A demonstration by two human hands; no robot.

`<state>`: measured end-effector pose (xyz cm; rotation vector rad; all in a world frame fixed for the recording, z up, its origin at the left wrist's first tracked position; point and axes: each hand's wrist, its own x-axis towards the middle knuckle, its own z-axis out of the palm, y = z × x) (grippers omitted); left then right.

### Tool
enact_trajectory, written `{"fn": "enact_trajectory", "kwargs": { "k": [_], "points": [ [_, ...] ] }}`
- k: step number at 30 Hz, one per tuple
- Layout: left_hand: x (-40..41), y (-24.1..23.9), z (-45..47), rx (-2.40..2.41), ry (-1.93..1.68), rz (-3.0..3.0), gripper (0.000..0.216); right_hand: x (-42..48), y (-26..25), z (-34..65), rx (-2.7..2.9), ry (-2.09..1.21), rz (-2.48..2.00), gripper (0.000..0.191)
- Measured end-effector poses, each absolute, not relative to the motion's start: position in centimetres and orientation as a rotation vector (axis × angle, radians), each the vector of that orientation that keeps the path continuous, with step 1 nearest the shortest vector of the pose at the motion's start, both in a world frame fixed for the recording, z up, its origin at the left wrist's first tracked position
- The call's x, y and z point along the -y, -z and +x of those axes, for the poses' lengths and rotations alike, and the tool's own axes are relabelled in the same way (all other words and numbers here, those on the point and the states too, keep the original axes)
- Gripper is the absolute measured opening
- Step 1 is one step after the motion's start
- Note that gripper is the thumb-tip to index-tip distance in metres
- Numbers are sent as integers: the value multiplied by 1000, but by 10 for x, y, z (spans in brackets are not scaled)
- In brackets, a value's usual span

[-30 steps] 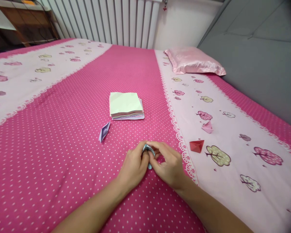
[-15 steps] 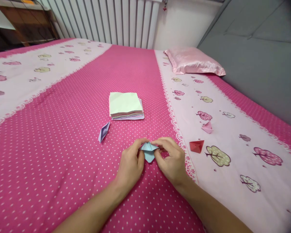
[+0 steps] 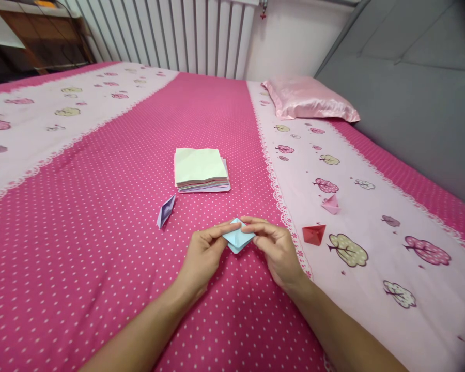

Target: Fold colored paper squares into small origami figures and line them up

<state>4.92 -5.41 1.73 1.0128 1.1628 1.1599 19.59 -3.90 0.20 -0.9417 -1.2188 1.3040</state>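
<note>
Two-handed paper folding on a bed, seen from the head. The left hand (image 3: 202, 252) and the right hand (image 3: 281, 252) grip a light-blue folded paper (image 3: 238, 239) between them, held in front of the person over the magenta, white-dotted middle band of the bedspread (image 3: 139, 155). The paper presents a diamond outline, with one corner toward the person and one away. The left hand pinches its left side, forefinger laid across the upper face; the right hand pinches its right side, fingertips likewise on the upper face.

Beyond the hands lies a stack of square paper sheets (image 3: 200, 166), the top sheet pale green, with differently coloured edges below. A purple paper boat (image 3: 166, 212) rests near the stack's nearer left corner, apart from it. To the right of the right hand, on a pale band printed with trees, lie a red paper boat (image 3: 314, 234) and, slightly farther off, a pink paper boat (image 3: 332, 204). Background: a pink satin pillow (image 3: 310, 98), a white radiator (image 3: 170, 39) and a grey padded headboard (image 3: 422, 98).
</note>
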Motion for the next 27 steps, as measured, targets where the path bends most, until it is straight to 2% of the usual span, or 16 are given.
{"fn": "enact_trajectory", "kwargs": {
  "k": [6, 11, 14, 19, 23, 27],
  "points": [
    [54, -21, 48, -1185, -1192, 1193, 23, 37, -2, 194, 1151, -1359, -975, 5],
    [56, -24, 48, -1148, -1114, 1106, 23, 36, -2, 191, 1157, -1314, -956, 17],
    [56, -25, 49, -1064, -1188, 966, 26, 36, -4, 191, 1162, -1281, -941, 23],
    [54, -24, 49, -977, -1187, 868, 39, 38, -6, 191, 1180, -1304, -885, 32],
    [54, -22, 47, -1047, -1117, 941, 22, 39, -5, 192, 1250, -1321, -843, 36],
    [53, -19, 45, -1101, -1109, 1010, 16, 40, -6, 192, 1275, -1349, -833, 37]
  ]
}}
